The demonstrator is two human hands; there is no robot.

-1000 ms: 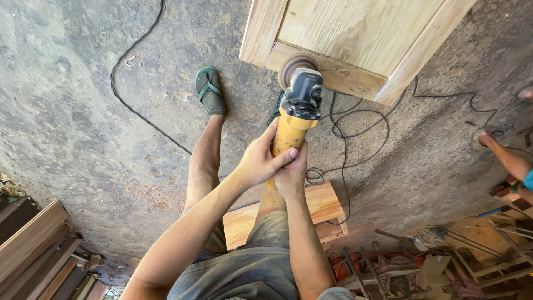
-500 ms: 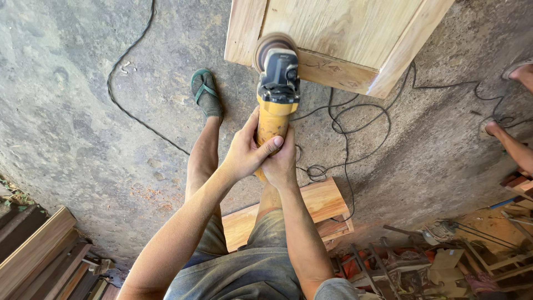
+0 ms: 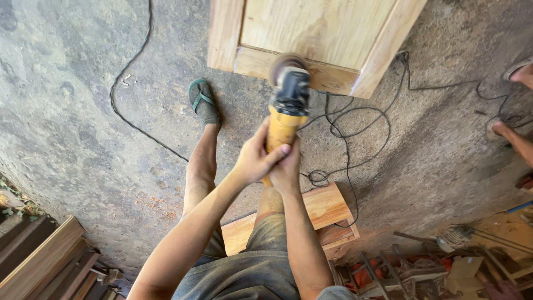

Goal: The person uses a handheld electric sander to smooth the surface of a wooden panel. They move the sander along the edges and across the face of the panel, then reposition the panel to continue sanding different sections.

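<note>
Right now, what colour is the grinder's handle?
Yellow on the grinder handle, black at the head; head view, gripped by both hands.

Person: bare arms, no sleeves. Grey, dusty shorts [image 3: 250, 275] at 6 o'clock. Green flip-flop sandal [image 3: 203, 101] at 11 o'clock.

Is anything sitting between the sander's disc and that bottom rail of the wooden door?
Nothing visible: both hands grip the yellow sander, whose disc meets the door's bottom rail directly.
</note>
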